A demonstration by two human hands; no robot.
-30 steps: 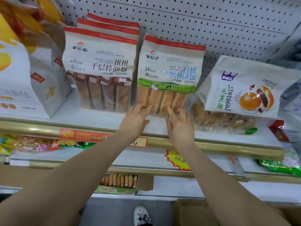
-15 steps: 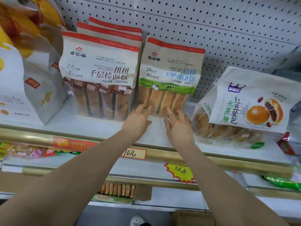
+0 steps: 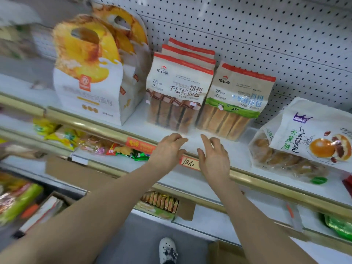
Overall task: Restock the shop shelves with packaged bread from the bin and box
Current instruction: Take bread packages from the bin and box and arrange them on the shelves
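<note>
both hands have drawn back from the green-banded paper bag of stick bread [image 3: 238, 100], which stands upright on the white shelf [image 3: 240, 149], just beside the brown-banded bag of stick bread [image 3: 177, 96] on its left. left hand [image 3: 167, 149] and right hand [image 3: 215, 157] hover side by side over the shelf's front edge, clear of the bag, fingers [image 3: 177, 137] loosely curled and holding nothing. a white bag of red bean buns [image 3: 304, 141] lies further right.

Blurred packets [image 3: 17, 199] at left, bun bag [image 3: 297, 134] cut by right edge
</note>
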